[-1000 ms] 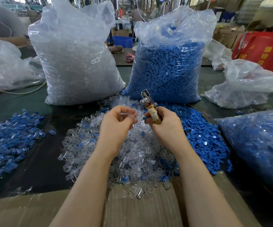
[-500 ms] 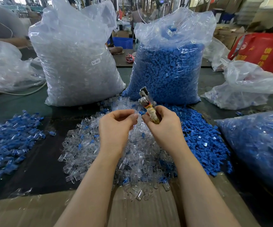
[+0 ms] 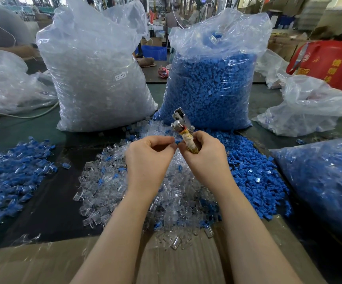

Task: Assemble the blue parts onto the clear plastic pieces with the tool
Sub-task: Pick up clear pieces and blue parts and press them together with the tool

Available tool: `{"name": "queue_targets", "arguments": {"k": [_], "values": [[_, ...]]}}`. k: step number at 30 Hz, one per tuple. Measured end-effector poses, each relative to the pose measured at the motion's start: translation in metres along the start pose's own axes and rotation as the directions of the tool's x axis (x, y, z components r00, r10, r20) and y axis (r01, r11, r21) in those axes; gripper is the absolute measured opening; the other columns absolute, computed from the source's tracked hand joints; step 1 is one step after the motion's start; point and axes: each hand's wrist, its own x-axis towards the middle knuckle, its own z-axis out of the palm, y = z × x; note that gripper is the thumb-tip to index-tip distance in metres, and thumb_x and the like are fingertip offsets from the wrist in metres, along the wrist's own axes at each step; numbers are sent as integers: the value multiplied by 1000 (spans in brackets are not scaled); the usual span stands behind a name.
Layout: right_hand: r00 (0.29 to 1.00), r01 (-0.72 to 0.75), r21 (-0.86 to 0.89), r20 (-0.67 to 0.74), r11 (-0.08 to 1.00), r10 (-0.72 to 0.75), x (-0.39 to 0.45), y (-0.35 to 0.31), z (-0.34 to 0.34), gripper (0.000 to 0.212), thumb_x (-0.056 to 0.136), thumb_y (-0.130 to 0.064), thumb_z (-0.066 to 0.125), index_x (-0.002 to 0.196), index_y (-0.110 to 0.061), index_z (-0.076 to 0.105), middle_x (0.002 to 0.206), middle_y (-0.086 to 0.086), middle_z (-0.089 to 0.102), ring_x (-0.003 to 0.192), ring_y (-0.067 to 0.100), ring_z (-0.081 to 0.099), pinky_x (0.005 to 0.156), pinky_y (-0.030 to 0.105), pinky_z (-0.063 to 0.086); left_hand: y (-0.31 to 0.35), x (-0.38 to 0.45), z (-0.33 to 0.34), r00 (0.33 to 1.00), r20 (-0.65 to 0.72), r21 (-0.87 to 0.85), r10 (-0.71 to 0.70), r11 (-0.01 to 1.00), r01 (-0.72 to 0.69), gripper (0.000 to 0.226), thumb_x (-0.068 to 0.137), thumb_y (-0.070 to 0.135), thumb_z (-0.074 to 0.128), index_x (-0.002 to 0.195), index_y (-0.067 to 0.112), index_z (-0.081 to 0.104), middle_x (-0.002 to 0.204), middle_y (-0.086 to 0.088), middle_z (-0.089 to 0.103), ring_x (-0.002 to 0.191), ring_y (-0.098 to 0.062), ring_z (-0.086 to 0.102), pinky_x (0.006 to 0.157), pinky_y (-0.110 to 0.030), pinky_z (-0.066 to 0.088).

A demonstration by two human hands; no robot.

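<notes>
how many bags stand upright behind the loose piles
2: a bag of clear pieces back left, and a bag of blue parts back right. Other bags lie slumped at the sides.

Red bag (image 3: 330, 64) far right; blue crate (image 3: 153, 52) behind sacks.

metal-headed tool (image 3: 183, 130) upright, clear pieces (image 3: 112, 181) heaped, blue parts (image 3: 254, 177) beside

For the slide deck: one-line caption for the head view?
Right hand grips the tool; left hand pinches a small part beside it, above the clear pieces.
</notes>
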Motion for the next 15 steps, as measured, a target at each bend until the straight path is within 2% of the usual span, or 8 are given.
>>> {"name": "queue_targets", "arguments": {"k": [4, 9, 15], "values": [[1000, -18, 24, 17, 1000, 17, 0, -1, -1, 9, 88, -31, 68, 90, -25, 61, 70, -16, 59, 63, -1, 52, 54, 14, 34, 0, -1, 0, 1000, 0, 29, 29, 999, -29, 13, 77, 19, 81, 84, 30, 78, 70, 15, 72, 69, 3, 68, 69, -20, 57], [997, -46, 86, 63, 995, 40, 0, -3, -5, 7, 89, -25, 67, 92, -20, 66, 72, -13, 62, 63, -2, 54, 53, 13, 36, -1, -1, 0, 999, -1, 31, 54, 998, -54, 12, 77, 15, 81, 85, 24, 79, 70, 17, 71, 68, 7, 66, 63, -6, 49], [992, -54, 126, 123, 991, 38, -1, -9, -8, 3, 88, -20, 66, 90, -18, 66, 76, -5, 67, 72, 16, 62, 66, 37, 52, -1, 1, 0, 1000, -2, -42, 10, 999, -10, 14, 76, 18, 83, 79, 29, 75, 68, 13, 72, 67, -2, 69, 64, -17, 56]]}}
